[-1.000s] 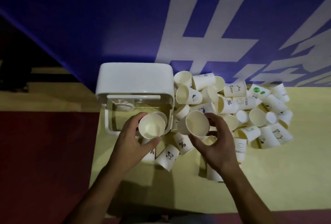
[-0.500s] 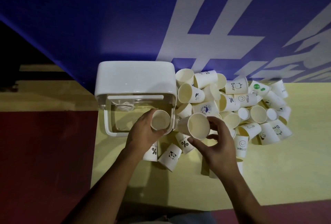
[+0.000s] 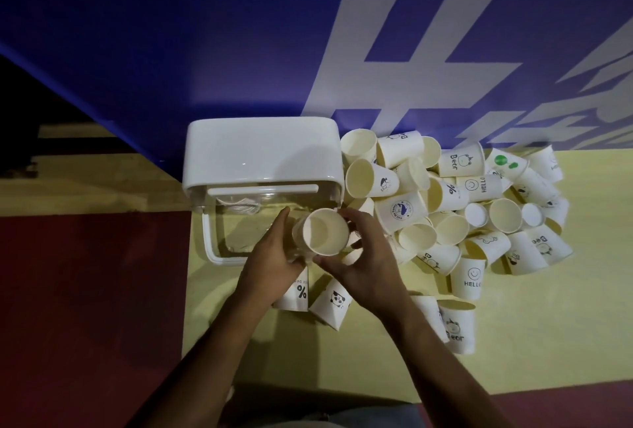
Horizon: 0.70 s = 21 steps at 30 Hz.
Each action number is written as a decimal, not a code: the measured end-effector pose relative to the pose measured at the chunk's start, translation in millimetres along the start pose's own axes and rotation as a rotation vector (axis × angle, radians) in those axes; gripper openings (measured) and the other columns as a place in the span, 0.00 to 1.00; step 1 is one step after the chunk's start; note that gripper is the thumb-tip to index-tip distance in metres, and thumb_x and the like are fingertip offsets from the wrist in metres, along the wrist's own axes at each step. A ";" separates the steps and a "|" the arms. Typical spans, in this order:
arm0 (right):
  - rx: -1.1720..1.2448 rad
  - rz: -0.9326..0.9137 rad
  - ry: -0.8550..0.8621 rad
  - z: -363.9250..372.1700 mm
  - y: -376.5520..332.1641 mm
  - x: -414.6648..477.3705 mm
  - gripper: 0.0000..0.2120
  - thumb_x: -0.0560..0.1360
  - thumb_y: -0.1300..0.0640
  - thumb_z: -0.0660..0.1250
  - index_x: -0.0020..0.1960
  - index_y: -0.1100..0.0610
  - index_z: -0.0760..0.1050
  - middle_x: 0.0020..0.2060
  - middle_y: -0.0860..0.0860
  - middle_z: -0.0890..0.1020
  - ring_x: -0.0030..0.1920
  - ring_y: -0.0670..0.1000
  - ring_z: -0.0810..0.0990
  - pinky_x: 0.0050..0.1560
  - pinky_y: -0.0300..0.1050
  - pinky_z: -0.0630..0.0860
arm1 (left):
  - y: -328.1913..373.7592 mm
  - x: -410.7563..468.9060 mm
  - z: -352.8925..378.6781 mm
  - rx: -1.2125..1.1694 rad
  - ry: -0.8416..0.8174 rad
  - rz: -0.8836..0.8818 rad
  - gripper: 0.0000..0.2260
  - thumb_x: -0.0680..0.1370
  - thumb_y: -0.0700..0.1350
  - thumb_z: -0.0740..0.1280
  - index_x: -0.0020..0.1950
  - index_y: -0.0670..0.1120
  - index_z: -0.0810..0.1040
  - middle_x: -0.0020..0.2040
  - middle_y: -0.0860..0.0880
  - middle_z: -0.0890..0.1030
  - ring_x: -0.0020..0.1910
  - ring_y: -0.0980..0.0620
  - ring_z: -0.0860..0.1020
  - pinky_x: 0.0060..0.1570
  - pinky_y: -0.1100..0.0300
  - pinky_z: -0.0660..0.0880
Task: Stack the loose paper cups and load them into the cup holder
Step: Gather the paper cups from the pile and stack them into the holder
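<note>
Fingers [image 3: 351, 220] of the right hand [image 3: 366, 266] are pinching the inner cup [image 3: 325, 232] at its rim. The left hand [image 3: 270, 260] is curling round the outer cup [image 3: 297, 234], just before the cup holder [image 3: 260, 153] at the counter's [image 3: 513, 342] back-left corner. Judged best: keeping both axes aligned and pressing lightly, so no rim is buckling.

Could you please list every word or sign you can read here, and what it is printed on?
"Bear": rear cup; front cup.
"HELLO": lying cup; standing cup.
"%": nearest cup; pile cup.
Blue round logo: lettering too small to read.
White wall characters: cropped, unreadable.
</note>
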State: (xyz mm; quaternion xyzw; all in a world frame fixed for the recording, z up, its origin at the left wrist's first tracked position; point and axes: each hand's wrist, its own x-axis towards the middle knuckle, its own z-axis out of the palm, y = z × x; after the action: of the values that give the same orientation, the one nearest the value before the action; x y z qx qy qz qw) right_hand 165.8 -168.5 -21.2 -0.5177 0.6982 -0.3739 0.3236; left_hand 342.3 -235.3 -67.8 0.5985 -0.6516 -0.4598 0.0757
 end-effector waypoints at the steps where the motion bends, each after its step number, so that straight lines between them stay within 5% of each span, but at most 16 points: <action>1: -0.017 -0.004 -0.011 5.3 2.3 2.3 0.35 0.68 0.47 0.82 0.69 0.52 0.71 0.61 0.42 0.77 0.61 0.40 0.75 0.54 0.32 0.72 | -3.1 -2.3 -3.1 -0.027 0.008 -0.001 0.41 0.75 0.50 0.75 0.81 0.60 0.56 0.72 0.53 0.76 0.69 0.50 0.75 0.64 0.52 0.75; 7: -0.129 0.008 -0.069 29.6 23.8 13.9 0.37 0.67 0.40 0.77 0.71 0.51 0.71 0.60 0.44 0.77 0.57 0.45 0.76 0.54 0.42 0.76 | 0.2 -6.1 -13.1 -0.159 0.050 0.026 0.19 0.85 0.48 0.61 0.77 0.57 0.70 0.70 0.54 0.78 0.65 0.59 0.75 0.62 0.61 0.71; 13: -0.252 0.074 -0.108 40.3 38.0 19.8 0.38 0.69 0.47 0.80 0.75 0.51 0.70 0.66 0.48 0.77 0.63 0.51 0.77 0.60 0.46 0.76 | 4.1 5.0 -7.8 -0.026 -0.005 0.063 0.21 0.84 0.45 0.63 0.77 0.58 0.70 0.59 0.52 0.83 0.50 0.61 0.79 0.48 0.72 0.72; 21: -0.287 0.116 -0.160 40.5 38.6 21.3 0.37 0.72 0.46 0.78 0.77 0.49 0.69 0.69 0.47 0.76 0.68 0.52 0.75 0.65 0.50 0.76 | 4.0 6.7 -7.7 0.018 0.008 0.050 0.23 0.82 0.41 0.67 0.75 0.57 0.71 0.61 0.52 0.82 0.55 0.59 0.78 0.54 0.63 0.75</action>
State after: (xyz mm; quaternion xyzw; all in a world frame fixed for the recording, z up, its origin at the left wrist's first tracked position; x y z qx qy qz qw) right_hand 175.8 -189.5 -76.4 -0.5455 0.7452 -0.2084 0.3220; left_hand 342.7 -245.5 -63.7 0.5845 -0.6703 -0.4493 0.0845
